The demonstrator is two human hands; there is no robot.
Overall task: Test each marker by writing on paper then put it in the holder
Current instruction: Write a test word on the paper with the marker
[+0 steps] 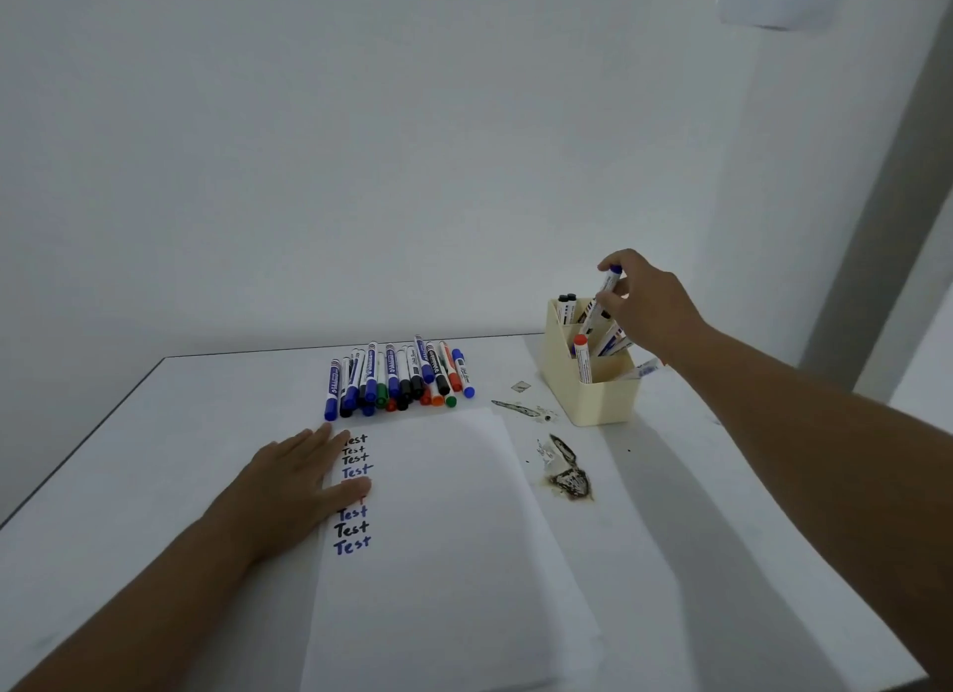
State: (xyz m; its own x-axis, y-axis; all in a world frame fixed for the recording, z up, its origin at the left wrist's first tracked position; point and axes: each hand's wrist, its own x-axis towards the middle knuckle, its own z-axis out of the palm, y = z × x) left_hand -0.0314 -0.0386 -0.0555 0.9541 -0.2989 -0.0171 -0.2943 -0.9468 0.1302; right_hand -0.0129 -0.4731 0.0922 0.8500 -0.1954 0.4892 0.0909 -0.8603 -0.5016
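Note:
A white sheet of paper [443,526] lies on the table with a column of "Test" words in black, blue and red down its left side. My left hand [294,480] rests flat on the paper's left edge, fingers straight. My right hand [644,304] pinches a blue-capped marker [601,299], tilted, with its lower end inside the cream holder [593,382]. The holder has several markers standing in its compartments, among them a red-capped one [582,358]. A pile of several blue, black, green and red markers [399,379] lies just beyond the paper.
The white table [154,433] meets a white wall at the back. Dark stains [567,472] and a smear [521,409] mark the tabletop between the paper and the holder. The table's left and back edges are in view.

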